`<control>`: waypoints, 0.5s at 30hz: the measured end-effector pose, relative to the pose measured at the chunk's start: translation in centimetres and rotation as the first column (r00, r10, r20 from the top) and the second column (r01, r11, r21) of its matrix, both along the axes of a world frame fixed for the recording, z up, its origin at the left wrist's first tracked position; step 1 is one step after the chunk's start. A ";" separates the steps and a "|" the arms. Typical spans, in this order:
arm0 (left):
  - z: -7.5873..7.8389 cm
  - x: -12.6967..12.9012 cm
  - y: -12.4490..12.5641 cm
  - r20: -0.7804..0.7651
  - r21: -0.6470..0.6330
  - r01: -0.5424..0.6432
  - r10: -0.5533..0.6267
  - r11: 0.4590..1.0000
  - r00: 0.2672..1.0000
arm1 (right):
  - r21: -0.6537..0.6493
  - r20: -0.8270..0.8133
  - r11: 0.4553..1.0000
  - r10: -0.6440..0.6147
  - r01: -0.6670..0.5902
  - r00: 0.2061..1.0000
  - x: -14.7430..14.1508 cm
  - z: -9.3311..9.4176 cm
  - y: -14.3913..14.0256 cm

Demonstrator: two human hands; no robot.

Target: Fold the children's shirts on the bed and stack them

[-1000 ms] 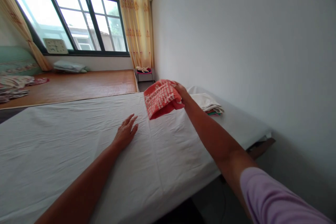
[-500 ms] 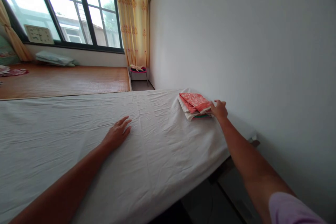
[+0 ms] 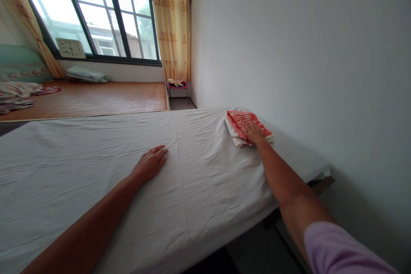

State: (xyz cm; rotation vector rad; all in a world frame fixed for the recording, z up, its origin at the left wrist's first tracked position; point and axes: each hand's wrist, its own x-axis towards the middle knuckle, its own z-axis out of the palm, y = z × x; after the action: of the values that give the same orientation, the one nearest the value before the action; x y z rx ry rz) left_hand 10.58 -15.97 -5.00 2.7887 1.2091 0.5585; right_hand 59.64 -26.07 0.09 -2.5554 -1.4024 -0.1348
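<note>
A folded red and white printed cloth (image 3: pixel 236 122) lies in a small stack near the wall, at the far right of a table spread with a white sheet (image 3: pixel 205 188). On top of it rests my right hand (image 3: pixel 254 132), its fingers stretched out flat. Pale layers show at the bundle's near edge. My left hand (image 3: pixel 150 162) lies on the sheet left of the cloth, fingers extended, with nothing in it.
Beyond the table is a low bed with a brown mat (image 3: pixel 128 96), holding a pillow (image 3: pixel 88 74) and rumpled cloths (image 3: pixel 22 90). A pink stool (image 3: pixel 177 85) stands by the curtain (image 3: pixel 175 21). The white wall (image 3: pixel 289 51) borders the right side. A clock (image 3: pixel 70 48) leans at the window.
My right hand has moved from the cloth's right edge onto its top and flattened there. The left hand stays on the sheet. The view has turned slightly left.
</note>
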 end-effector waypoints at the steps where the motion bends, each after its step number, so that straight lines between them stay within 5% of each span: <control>1: 0.0 0.0 0.0 -0.006 -0.001 0.000 0.000 1.000 1.000 | -0.025 -0.022 1.000 -0.006 0.005 1.000 0.3 -0.7 0.0; 3: 0.0 0.0 0.0 -0.014 0.000 0.005 -0.005 1.000 1.000 | -0.001 -0.025 1.000 0.007 -0.007 1.000 0.7 -1.4 0.0; 6: 0.0 0.1 0.1 -0.018 0.000 0.014 -0.014 1.000 1.000 | 0.202 0.010 0.979 0.013 -0.015 1.000 1.6 -1.7 -0.4; 10: 0.0 0.1 0.0 -0.016 0.001 0.028 -0.028 1.000 0.999 | 0.534 -0.071 0.812 -0.235 0.236 0.969 3.7 -2.6 -2.1; 12: 0.1 0.1 -0.1 -0.003 0.000 0.029 -0.029 1.000 1.000 | 0.513 -0.220 0.756 -0.341 0.406 0.914 5.0 -3.0 -2.9; 15: 0.1 0.2 -0.3 0.005 -0.008 0.031 -0.031 0.999 1.000 | 0.390 -0.358 0.793 -0.337 0.467 0.871 6.4 -3.4 -3.6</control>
State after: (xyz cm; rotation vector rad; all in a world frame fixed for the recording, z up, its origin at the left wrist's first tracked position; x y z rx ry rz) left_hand 10.73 -16.26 -4.91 2.7923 1.1623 0.5569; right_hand 66.05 -29.70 -3.33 -2.3051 -0.6024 -0.1613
